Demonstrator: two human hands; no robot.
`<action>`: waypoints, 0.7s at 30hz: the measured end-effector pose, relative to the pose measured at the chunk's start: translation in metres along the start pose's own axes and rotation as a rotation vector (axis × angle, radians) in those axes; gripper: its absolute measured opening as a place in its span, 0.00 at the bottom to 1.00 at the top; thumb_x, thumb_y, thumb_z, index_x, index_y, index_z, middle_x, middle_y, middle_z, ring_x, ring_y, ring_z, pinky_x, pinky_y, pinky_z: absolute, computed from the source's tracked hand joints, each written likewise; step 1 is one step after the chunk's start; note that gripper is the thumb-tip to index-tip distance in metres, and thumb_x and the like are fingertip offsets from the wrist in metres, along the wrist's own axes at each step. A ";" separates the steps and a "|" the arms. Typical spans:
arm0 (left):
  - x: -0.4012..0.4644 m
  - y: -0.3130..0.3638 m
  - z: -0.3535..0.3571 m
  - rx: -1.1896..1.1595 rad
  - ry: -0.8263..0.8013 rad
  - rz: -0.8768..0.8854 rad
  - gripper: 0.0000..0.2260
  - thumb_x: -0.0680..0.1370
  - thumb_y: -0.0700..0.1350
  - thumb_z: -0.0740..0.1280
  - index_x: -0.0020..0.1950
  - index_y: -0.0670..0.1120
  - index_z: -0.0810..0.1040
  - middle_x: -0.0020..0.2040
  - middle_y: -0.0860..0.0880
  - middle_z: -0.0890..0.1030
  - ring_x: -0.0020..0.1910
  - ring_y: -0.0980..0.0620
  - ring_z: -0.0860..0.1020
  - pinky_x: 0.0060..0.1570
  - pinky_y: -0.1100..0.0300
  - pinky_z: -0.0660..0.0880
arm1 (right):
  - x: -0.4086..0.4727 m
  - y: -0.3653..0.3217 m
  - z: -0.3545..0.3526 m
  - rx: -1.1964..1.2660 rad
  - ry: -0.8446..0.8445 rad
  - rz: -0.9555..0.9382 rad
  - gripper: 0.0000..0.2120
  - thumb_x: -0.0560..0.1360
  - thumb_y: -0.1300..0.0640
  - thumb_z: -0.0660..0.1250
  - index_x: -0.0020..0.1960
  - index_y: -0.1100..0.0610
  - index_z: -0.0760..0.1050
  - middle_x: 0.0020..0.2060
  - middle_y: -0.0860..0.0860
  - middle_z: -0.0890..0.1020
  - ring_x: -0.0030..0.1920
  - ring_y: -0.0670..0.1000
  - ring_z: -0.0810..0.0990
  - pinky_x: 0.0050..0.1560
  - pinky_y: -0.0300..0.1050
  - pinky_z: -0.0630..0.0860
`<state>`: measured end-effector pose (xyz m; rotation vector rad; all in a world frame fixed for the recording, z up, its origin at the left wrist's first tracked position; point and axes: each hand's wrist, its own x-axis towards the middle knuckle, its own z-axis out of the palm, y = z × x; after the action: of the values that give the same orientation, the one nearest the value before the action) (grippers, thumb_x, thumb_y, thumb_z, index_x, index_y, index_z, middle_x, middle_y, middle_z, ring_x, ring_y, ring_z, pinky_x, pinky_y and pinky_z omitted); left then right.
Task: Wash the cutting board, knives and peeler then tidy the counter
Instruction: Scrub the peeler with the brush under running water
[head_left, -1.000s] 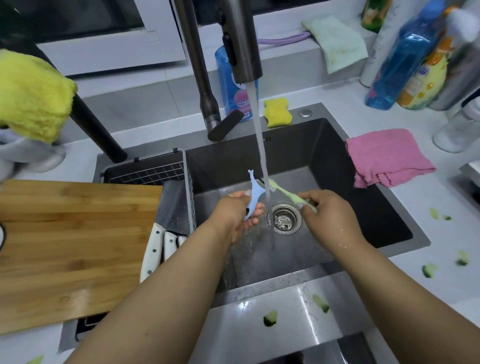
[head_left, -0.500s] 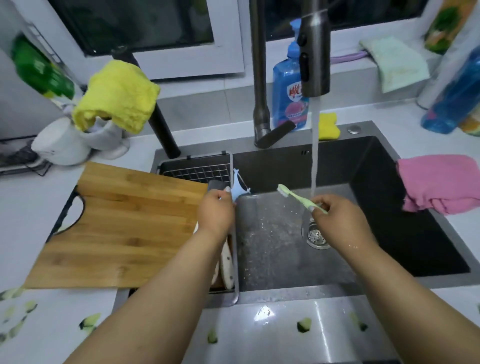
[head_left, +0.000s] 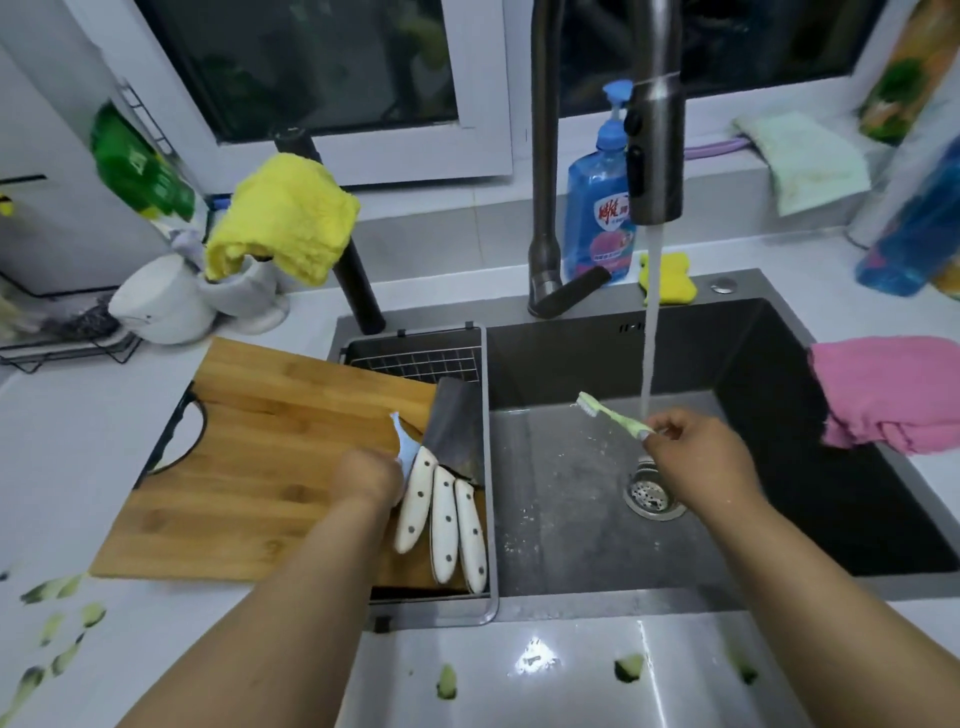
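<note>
Left hand (head_left: 366, 480) grips the blue peeler (head_left: 404, 447) over the cutting board (head_left: 260, 467), just left of three white-handled knives (head_left: 441, 514) in the sink's wire rack (head_left: 415, 358). Right hand (head_left: 696, 457) pinches a green toothbrush (head_left: 613, 415) over the sink (head_left: 571, 519), beside the running water (head_left: 649, 332).

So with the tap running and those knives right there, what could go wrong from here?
1. The left hand holding the blue peeler sits right beside the knives; it might brush a blade.
2. The cutting board rests partly over the sink rack, so a nudge might tip it.
3. The tap is running while the right hand holds the toothbrush near the stream; water could splash onto the counter.
</note>
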<state>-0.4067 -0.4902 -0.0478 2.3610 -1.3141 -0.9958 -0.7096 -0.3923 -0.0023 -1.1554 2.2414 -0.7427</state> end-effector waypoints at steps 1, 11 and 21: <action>-0.003 0.003 0.001 0.111 0.025 0.006 0.12 0.78 0.43 0.63 0.56 0.40 0.81 0.57 0.39 0.81 0.57 0.39 0.78 0.56 0.51 0.76 | -0.001 0.001 -0.003 0.013 0.004 0.000 0.03 0.75 0.54 0.66 0.43 0.50 0.78 0.34 0.50 0.80 0.38 0.56 0.79 0.37 0.45 0.71; -0.088 0.105 0.073 -0.024 -0.203 0.605 0.09 0.78 0.41 0.63 0.55 0.45 0.80 0.53 0.45 0.82 0.51 0.46 0.79 0.50 0.60 0.74 | -0.003 0.017 -0.030 0.204 0.069 0.048 0.06 0.72 0.57 0.69 0.48 0.55 0.81 0.40 0.52 0.82 0.43 0.53 0.80 0.43 0.44 0.72; -0.122 0.168 0.139 -0.269 -0.627 0.488 0.11 0.79 0.37 0.63 0.61 0.43 0.77 0.52 0.46 0.79 0.51 0.50 0.76 0.48 0.59 0.74 | 0.024 0.046 -0.043 0.081 0.057 0.030 0.10 0.70 0.59 0.68 0.51 0.54 0.78 0.47 0.52 0.82 0.45 0.53 0.80 0.40 0.41 0.69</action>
<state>-0.6522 -0.4688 -0.0078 1.4607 -1.7081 -1.6739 -0.7752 -0.3797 -0.0066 -1.0729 2.2480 -0.8562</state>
